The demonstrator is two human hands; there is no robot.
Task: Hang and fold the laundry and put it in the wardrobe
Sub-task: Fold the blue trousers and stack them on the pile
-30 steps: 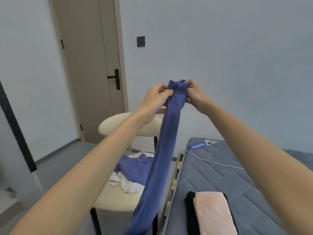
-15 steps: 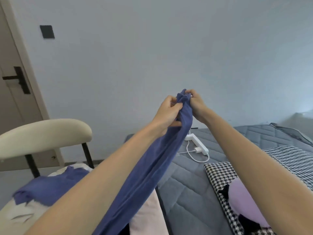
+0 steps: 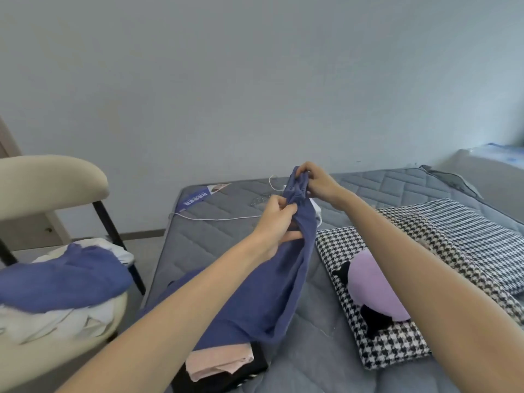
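A long blue garment (image 3: 278,282) hangs between both hands over the grey mattress (image 3: 215,236). My right hand (image 3: 317,181) pinches its gathered top end. My left hand (image 3: 276,219) grips the cloth a little lower, fingers curled round it. The lower part of the garment drapes down onto a folded pink piece (image 3: 219,360) lying on a black piece (image 3: 238,375) at the near edge of the mattress. More laundry, blue (image 3: 62,276) over white (image 3: 51,319), lies piled on the cream chair (image 3: 48,180) at the left.
A houndstooth cloth (image 3: 382,347) with a lilac item (image 3: 371,287) and black pieces lies on the mattress to the right. A white cable (image 3: 215,218) and power strip run across the far mattress. Grey wall behind; a door edge at far left.
My view has swung right from the door to the bed. Both hands came down with the blue garment, and my left hand slid lower along it, apart from the right.
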